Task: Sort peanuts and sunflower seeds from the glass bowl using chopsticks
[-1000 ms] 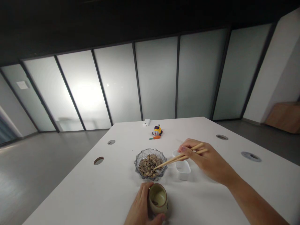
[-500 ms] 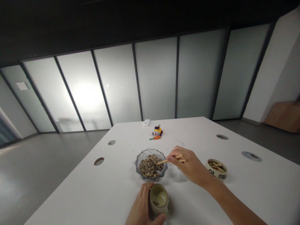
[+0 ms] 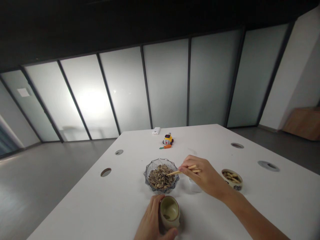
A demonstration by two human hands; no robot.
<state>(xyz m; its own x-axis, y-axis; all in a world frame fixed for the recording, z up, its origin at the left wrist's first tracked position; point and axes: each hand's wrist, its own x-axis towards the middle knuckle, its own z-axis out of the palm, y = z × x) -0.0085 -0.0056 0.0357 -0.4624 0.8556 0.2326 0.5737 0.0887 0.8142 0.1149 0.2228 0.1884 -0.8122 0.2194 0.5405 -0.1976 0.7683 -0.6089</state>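
On the white worktop (image 3: pixel 100 206), both hands work around the glass bowl (image 3: pixel 147 180): the right hand (image 3: pixel 200 173) is just beyond its right rim, and the left hand (image 3: pixel 152 220) is at its near side. The relation that matters runs from the right hand into the bowl: the seeds (image 3: pixel 160 176) lie to the left of that hand's fingers, which are drawn narrow around a pair of chopsticks (image 3: pixel 173 173). The sticks' long axis runs nearly crosswise, dipping slightly toward the bowl, with the tips together at the right part of the heap; whether they pinch a seed, I cannot tell. Both hands are close to the bowl, but only the right one reaches into it, by way of the sticks. The bowl's scalloped wall rings a broad heap of striped seeds. Just on the near side of the bowl stands a cup (image 3: pixel 173 206), the left hand's fingers curved around its left side; inside is a dark, seed-like piece (image 3: pixel 166 216). Well to the right of the bowl, a squat pot (image 3: pixel 237 187) holds peanut-like pieces (image 3: pixel 231 176). Nearer the bowl's right side, a clear box (image 3: pixel 192 187) is partly hidden under the right hand, its contents hard to make out.
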